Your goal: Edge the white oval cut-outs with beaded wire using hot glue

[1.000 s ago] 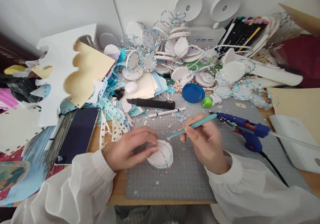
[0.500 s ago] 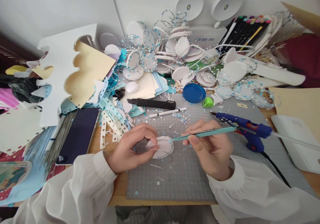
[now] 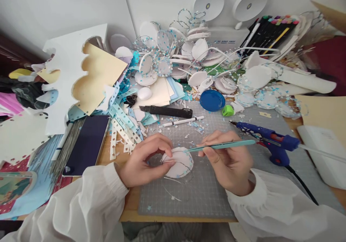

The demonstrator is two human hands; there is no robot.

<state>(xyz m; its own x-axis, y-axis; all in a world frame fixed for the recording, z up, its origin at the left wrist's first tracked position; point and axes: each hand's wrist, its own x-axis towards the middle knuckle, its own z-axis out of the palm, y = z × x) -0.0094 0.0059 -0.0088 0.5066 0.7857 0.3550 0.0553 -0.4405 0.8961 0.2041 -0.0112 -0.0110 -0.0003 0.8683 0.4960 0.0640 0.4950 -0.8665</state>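
My left hand (image 3: 150, 159) pinches the left edge of a white foam disc (image 3: 180, 167) between thumb and fingers. Small pale blue bits sit along the disc's rim, and a thin wire curves across its face. In my right hand (image 3: 225, 159) is a pair of teal tweezers (image 3: 229, 144), gripped between thumb and fingers and pointing left. Their tips meet the disc's upper right rim; whether they hold a bit there is too small to tell. Beneath both hands lies a grey cutting mat (image 3: 205, 198).
A blue hot glue gun (image 3: 267, 135) lies at right, its cord running toward me. Beyond my hands are a black utility knife (image 3: 166, 111), a white pen (image 3: 183, 121), a blue lid (image 3: 212, 100) and piled foam discs (image 3: 200, 50). A phone (image 3: 88, 144) rests at left.
The disc has tipped so more of its face shows, and it sits slightly further right. The tweezers remain at its rim, now lying a little flatter. The whole view has shifted slightly.
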